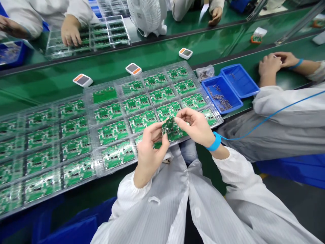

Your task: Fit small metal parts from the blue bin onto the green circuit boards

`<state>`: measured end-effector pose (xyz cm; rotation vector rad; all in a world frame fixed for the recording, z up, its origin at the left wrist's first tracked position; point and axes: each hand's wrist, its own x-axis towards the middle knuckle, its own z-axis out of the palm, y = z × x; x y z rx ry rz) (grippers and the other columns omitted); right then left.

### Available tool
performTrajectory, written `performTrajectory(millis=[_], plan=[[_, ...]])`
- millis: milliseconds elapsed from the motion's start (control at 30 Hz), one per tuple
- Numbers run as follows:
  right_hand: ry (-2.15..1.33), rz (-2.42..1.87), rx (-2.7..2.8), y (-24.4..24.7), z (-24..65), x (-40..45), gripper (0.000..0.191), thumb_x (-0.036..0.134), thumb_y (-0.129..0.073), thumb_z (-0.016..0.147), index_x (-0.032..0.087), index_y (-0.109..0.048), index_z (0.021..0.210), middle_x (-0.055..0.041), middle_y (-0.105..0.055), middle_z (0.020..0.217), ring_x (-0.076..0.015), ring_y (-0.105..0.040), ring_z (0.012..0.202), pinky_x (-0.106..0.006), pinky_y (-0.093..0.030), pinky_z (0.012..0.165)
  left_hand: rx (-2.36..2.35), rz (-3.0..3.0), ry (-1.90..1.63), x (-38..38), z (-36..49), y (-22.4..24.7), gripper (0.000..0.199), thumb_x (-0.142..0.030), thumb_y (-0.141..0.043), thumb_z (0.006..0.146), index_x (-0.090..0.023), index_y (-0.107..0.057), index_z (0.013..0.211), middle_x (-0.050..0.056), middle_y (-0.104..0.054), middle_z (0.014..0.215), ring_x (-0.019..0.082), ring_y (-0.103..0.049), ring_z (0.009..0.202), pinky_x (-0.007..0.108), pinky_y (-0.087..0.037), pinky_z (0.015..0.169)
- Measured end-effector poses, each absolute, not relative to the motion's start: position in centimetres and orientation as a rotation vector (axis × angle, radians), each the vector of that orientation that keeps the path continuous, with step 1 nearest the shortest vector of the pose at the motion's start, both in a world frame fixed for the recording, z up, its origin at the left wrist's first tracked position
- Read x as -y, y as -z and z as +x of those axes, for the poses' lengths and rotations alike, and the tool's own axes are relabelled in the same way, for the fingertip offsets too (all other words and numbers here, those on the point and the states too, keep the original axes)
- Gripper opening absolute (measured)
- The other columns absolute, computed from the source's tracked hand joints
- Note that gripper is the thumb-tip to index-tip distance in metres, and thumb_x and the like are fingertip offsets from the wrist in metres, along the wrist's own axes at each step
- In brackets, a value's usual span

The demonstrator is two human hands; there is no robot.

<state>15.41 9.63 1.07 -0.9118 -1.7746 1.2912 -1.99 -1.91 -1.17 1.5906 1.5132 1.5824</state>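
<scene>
A small green circuit board (167,126) is held tilted above the near edge of a clear plastic tray (97,134). My left hand (153,145) grips its left side between thumb and fingers. At the board's upper right corner, my right hand (195,127) has thumb and index finger pinched together; whether a small part sits between them is too small to tell. A blue band with a cord circles my right wrist. Rows of green boards (139,103) fill the tray's compartments beneath and beyond both hands.
Right of the tray are a blue bin (223,105) of small parts, its neighbouring blue bin (241,81) and a plastic bag (205,72). White-orange devices (133,69) stand behind. Another person's hands (274,67) are at right; others work across, near a fan (147,15).
</scene>
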Motion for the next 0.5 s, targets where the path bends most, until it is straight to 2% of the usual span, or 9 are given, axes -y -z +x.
performTrajectory(millis=[167, 333, 400, 500], plan=[[-1.263, -0.917, 1.799, -0.82, 15.37, -9.73, 0.05, 0.071, -0.078, 0.101, 0.022, -0.071, 0.098, -0.0041, -0.075, 0.093, -0.0176, -0.067, 0.08, -0.036, -0.058, 0.078, -1.537, 1.666, -1.536, 2.19, -2.36, 1.8, 0.04, -0.024, -0.068, 0.112, -0.024, -0.058, 0.151, 0.01, -0.081, 0.134, 0.021, -0.086, 0.117, 0.032, -0.074, 0.101], [-1.25, -0.906, 1.831, -0.87, 15.21, -9.74, 0.04, 0.06, -0.078, 0.104, 0.021, -0.071, 0.099, -0.0033, -0.075, 0.091, -0.0174, -0.067, 0.08, -0.035, -0.057, 0.077, -1.451, 1.687, -1.463, 2.32, -2.32, 1.6, 0.039, -0.022, -0.06, 0.116, -0.023, -0.05, 0.154, 0.012, -0.08, 0.132, 0.025, -0.079, 0.139, 0.041, -0.069, 0.117], [-1.242, -0.904, 1.843, -1.01, 15.18, -9.71, 0.037, 0.057, -0.077, 0.105, 0.021, -0.071, 0.099, -0.0034, -0.075, 0.091, -0.0176, -0.067, 0.08, -0.035, -0.057, 0.077, -1.445, 1.725, -1.45, 2.26, -2.35, 1.43, 0.039, -0.02, -0.056, 0.117, -0.022, -0.048, 0.155, 0.013, -0.08, 0.132, 0.025, -0.078, 0.141, 0.042, -0.068, 0.118], [-1.239, -0.901, 1.857, -1.23, 15.19, -9.69, 0.033, 0.053, -0.077, 0.106, 0.021, -0.071, 0.099, -0.0037, -0.075, 0.093, -0.0177, -0.068, 0.081, -0.035, -0.056, 0.077, -1.46, 1.8, -1.439, 2.19, -2.58, 1.29, 0.038, -0.02, -0.055, 0.117, -0.021, -0.046, 0.155, 0.016, -0.077, 0.143, 0.025, -0.077, 0.142, 0.04, -0.068, 0.117]])
